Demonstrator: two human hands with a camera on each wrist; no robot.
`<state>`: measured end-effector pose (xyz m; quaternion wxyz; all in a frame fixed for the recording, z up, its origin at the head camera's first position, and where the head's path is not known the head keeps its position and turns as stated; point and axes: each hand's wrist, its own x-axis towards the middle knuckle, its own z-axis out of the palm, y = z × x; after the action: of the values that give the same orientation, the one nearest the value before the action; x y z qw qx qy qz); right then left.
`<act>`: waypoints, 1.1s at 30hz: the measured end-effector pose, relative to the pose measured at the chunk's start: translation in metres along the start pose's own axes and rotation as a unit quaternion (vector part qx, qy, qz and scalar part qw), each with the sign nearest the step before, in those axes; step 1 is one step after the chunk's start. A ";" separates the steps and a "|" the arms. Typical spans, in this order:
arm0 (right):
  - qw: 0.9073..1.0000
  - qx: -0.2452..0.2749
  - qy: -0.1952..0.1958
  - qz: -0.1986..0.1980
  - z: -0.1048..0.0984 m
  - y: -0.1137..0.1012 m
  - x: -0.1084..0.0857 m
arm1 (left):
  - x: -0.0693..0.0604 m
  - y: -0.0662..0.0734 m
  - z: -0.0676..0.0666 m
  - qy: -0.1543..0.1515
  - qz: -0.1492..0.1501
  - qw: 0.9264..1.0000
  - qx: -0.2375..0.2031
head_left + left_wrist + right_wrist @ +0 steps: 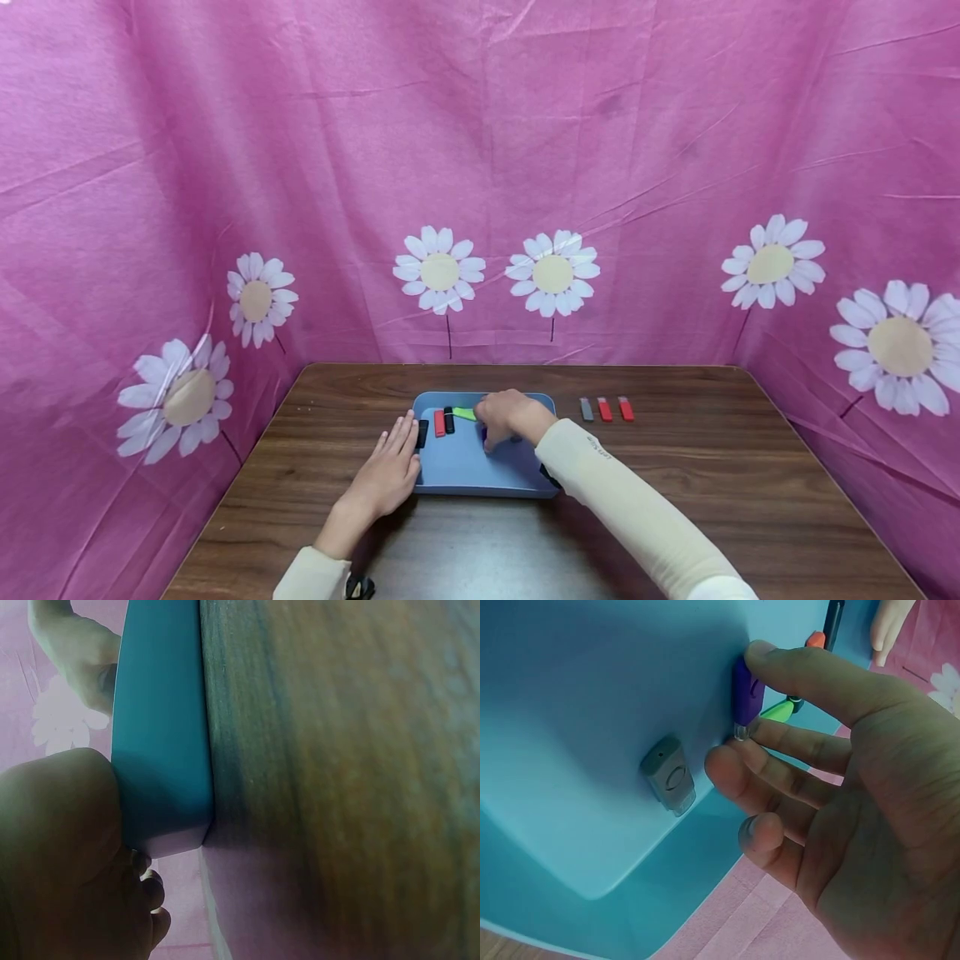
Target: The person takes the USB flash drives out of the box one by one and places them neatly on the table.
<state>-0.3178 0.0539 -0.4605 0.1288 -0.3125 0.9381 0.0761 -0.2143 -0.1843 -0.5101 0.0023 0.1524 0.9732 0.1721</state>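
A shallow blue tray (480, 475) sits on the wooden table. My left hand (386, 473) rests along its left rim, fingers straight. My right hand (512, 415) reaches down into the tray. In the right wrist view, its thumb and fingers pinch a purple stick (748, 694) with a clear end, which looks like a USB stick. Beside that hand, a grey USB stick (669, 774) lies on the tray floor. Along the tray's left and back lie a black piece (422, 433), a red stick (439, 423), a black stick (449, 420) and a green one (465, 413).
Right of the tray, a grey stick (587, 409) and two red sticks (604, 409) lie in a row on the table (675, 475). A pink curtain (495, 150) with printed daisies encloses the back and sides.
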 end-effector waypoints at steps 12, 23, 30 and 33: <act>1.000 -0.001 0.005 -0.007 -0.001 0.004 -0.003 | 0.002 -0.003 0.004 0.012 0.011 1.000 -0.010; 0.999 -0.007 0.031 -0.021 -0.003 0.011 -0.009 | 0.004 -0.010 0.011 0.026 0.013 1.000 0.001; 0.998 -0.006 0.051 -0.028 -0.003 0.018 -0.018 | 0.001 -0.001 0.001 0.006 0.006 1.000 -0.003; 0.998 -0.003 0.060 -0.028 -0.004 0.023 -0.023 | 0.001 0.000 0.000 0.002 0.002 1.000 0.001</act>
<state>-0.3148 0.0844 -0.4488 0.0731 -0.3433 0.9347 0.0559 -0.2149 -0.1840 -0.5103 0.0003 0.1541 0.9730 0.1717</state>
